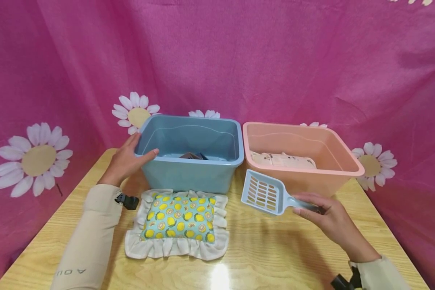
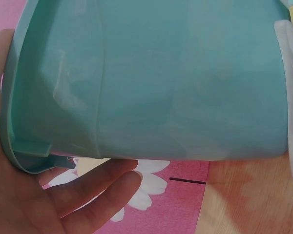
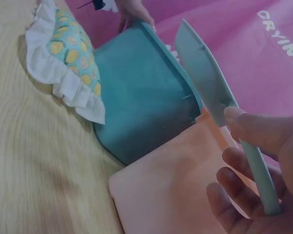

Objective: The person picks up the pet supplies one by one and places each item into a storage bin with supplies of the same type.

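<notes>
My left hand [image 1: 125,161] grips the front left corner of a blue plastic bin [image 1: 188,175], thumb over the rim; in the left wrist view two fingers [image 2: 95,187] extend below the rim, beside the outer wall. My right hand [image 1: 328,215] holds a light-blue slotted litter scoop [image 1: 280,201] by its handle, raised in front of a pink bin [image 1: 330,183]. The right wrist view shows the thumb lying along the scoop's neck, the other fingers curled near the handle. Dark items [image 1: 193,156] lie inside the blue bin, partly hidden by its front wall.
A frilled lemon-print cushion [image 1: 179,219] lies on the wooden table [image 1: 261,257] before the blue bin. Inside the pink bin is a pale patterned cloth item [image 1: 284,160]. Both bins stand side by side against a magenta curtain [image 1: 217,60] with daisies.
</notes>
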### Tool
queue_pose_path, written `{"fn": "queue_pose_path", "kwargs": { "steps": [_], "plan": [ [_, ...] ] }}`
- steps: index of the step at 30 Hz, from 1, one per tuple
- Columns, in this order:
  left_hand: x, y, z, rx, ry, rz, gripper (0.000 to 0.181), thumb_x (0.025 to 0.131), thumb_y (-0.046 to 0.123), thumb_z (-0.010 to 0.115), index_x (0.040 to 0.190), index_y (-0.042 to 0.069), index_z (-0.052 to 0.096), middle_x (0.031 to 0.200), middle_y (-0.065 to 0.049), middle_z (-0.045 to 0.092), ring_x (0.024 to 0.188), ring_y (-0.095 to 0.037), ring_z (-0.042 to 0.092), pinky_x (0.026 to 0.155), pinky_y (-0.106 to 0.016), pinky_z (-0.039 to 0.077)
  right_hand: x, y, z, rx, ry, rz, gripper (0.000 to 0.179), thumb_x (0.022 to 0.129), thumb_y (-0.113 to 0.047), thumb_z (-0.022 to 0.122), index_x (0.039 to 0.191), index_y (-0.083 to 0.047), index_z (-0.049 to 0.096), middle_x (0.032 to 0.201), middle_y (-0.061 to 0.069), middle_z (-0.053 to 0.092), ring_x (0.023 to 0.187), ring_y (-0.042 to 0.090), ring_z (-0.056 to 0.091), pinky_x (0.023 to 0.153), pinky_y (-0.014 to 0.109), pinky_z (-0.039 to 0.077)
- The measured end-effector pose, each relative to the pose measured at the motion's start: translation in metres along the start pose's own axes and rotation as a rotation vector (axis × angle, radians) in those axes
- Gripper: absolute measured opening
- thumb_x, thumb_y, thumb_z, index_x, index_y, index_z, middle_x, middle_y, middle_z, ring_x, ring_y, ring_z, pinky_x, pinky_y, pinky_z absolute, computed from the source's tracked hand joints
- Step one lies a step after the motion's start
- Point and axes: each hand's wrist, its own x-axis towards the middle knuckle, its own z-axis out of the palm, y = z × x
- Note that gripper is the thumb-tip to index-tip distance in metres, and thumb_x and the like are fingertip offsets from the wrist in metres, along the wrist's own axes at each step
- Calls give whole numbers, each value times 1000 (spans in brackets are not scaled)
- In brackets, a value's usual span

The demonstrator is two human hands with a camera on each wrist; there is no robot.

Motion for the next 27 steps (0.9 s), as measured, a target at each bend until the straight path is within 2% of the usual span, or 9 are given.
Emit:
{"fn": "queue_pose_path", "kwargs": {
  "steps": [9,16,23,27],
  "plan": [
    [1,-2,1,-13,5,-2,99,84,65,58,157,21,6,160,-11,14,137,-46,27,97,-70,35,10,-11,-2,-18,-7,12,31,85,-5,73,116,-6,70,112,-1,67,87,8,66,68,23,57],
    [-1,-1,1,-15,6,4,100,85,65,57,157,20,5,161,-11,12,137,-46,27,97,-71,33,22,-17,-1,-18,-24,-32,30,85,-5,72,115,-7,70,112,4,68,89,8,66,70,21,56],
    [-2,-3,2,-23,0,2,100,84,64,59,157,20,5,161,-10,12,137,-47,27,96,-71,34,30,-21,-1,-39,-12,-32,30,86,-6,72,115,-4,70,113,-1,68,96,3,64,72,19,55],
    [-1,-2,1,-22,5,7,100,84,64,58,157,19,6,161,-10,12,138,-46,26,97,-71,33,36,-24,-1,-33,4,-36,29,86,-5,72,115,-4,70,117,6,67,98,3,62,74,18,54]
  ]
}}
